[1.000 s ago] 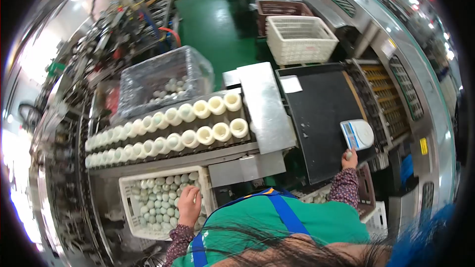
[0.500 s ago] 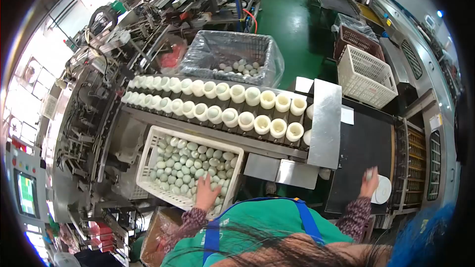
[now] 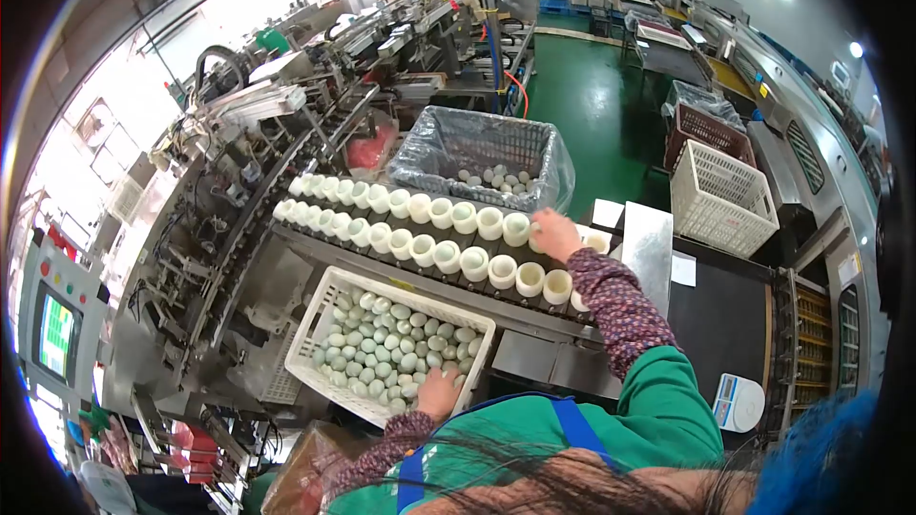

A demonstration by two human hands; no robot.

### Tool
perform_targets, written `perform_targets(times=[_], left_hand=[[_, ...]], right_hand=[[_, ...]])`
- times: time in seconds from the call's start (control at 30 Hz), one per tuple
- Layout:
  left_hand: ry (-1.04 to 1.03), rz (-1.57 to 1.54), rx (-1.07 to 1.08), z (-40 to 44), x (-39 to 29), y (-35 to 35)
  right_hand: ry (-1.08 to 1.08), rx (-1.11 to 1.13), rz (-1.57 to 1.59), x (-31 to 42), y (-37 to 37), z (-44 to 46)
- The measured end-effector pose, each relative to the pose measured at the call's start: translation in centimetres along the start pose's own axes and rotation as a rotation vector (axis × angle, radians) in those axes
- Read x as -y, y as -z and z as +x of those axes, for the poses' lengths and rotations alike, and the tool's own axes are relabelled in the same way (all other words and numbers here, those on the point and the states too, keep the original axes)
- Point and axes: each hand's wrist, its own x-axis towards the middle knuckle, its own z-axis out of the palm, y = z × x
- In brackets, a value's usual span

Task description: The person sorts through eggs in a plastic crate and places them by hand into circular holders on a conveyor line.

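Observation:
My left hand [image 3: 438,395] is down in the near right corner of a white plastic crate [image 3: 310,329], on top of many pale green eggs [image 3: 384,354]. Its fingers are bent slightly apart, touching the eggs; none is plainly gripped. Over the right part of the far row of white cups [image 3: 489,223] is my right hand [image 3: 556,234], its fingers curled together at a cup. Whatever they hold is hidden from view. A nearer row of cups [image 3: 502,272] runs parallel on the conveyor.
Behind the conveyor stands a plastic-lined crate [image 3: 477,124] with some eggs. A metal cover plate [image 3: 648,253] closes the conveyor's right end. To the right are a black table [image 3: 711,324], a white scale [image 3: 739,403] and a white basket [image 3: 723,198]. Machinery with a control screen fills the left.
My right hand has moved left and away from me, from beside the scale to the far cup row. My left hand stays in the egg crate, fingers less spread. The camera view has tilted up.

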Motion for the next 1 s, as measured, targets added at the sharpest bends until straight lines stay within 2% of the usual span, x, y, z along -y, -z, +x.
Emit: perform_targets(times=[0.03, 0.1, 0.13, 0.17, 0.23, 0.27, 0.33, 0.4, 0.43, 0.47, 0.5, 0.53, 0.57, 0.6, 0.63, 0.67, 0.73, 0.77, 0.83, 0.87, 0.93, 0.97, 1.0], left_hand=[[-0.02, 0.006, 0.007, -0.3, 0.0, 0.0], [0.02, -0.019, 0.007, -0.1, 0.4, -0.3], [-0.037, -0.018, 0.055, 0.0, 0.1, 0.1], [-0.013, -0.035, 0.038, -0.6, -0.4, 0.8], [-0.024, -0.041, 0.042, -0.2, 0.7, 1.0], [-0.048, -0.025, 0.027, -0.2, 2.1, 0.5], [-0.077, -0.016, 0.018, -0.1, 2.2, 0.6], [0.083, -0.219, 0.175, 0.2, 0.4, 3.3], [0.062, -0.216, 0.186, 0.9, 1.3, 2.3], [0.08, -0.059, 0.213, 1.2, 2.8, 0.8], [0.098, 0.099, 0.233, 1.6, 4.0, -0.2], [0.083, 0.103, 0.238, 1.9, 4.3, -0.4], [0.117, 0.071, 0.291, 2.0, 4.5, -0.3], [0.152, 0.04, 0.341, 2.5, 4.5, -0.5], [0.143, 0.045, 0.345, 3.6, 4.5, -0.8], [0.123, 0.053, 0.349, 4.1, 4.2, -0.8], [0.093, 0.07, 0.354, 4.8, 3.8, -0.8], [0.084, 0.082, 0.353, 4.9, 3.7, -0.6], [0.066, 0.106, 0.361, 4.9, 4.0, 0.3], [0.056, 0.118, 0.371, 4.5, 4.4, 0.8], [0.033, 0.13, 0.374, 4.7, 4.7, 1.5], [0.021, 0.131, 0.368, 5.1, 4.7, 1.6], [0.01, 0.131, 0.363, 5.4, 4.7, 1.7]], right_hand=[[-0.091, 0.132, -0.08, 0.6, -0.9, 0.4], [0.016, 0.126, -0.091, 1.5, -0.7, 0.1], [0.037, 0.158, -0.068, 0.6, -2.2, 0.6], [0.005, 0.2, -0.033, 1.8, -0.1, 0.5], [0.048, 0.067, 0.173, 2.0, 2.3, 0.4], [0.013, 0.05, 0.16, 0.8, 5.0, 0.3], [0.295, -0.135, 0.357, -3.4, 10.4, -0.1], [-0.088, -0.397, 0.745, -8.9, 15.9, -3.7], [-0.424, -0.479, 0.814, -10.7, 19.2, -5.9], [-0.64, -0.637, 0.742, -13.4, 19.9, -8.0], [-0.663, -0.728, 0.454, -20.3, 17.5, -11.0], [-0.744, -0.726, -0.007, -26.3, 14.6, -14.6], [-0.943, -0.615, -0.021, -29.7, 12.1, -17.8], [-1.054, -0.474, -0.032, -32.6, 9.4, -21.1], [-1.284, -0.368, -0.183, -30.6, 9.0, -21.8], [-1.408, -0.348, -0.21, -29.9, 8.4, -22.1], [-1.412, -0.283, -0.399, -29.5, 7.1, -22.3], [-1.415, -0.274, -0.388, -30.2, 7.3, -22.3], [-1.494, -0.216, -0.081, -31.7, 7.8, -21.9], [-1.501, -0.218, -0.058, -32.9, 7.4, -22.4], [-1.302, -0.096, -0.06, -36.4, 6.1, -24.4], [-1.298, -0.095, -0.056, -36.7, 6.6, -24.7], [-1.342, -0.201, 0.424, -36.9, 7.2, -25.3]])
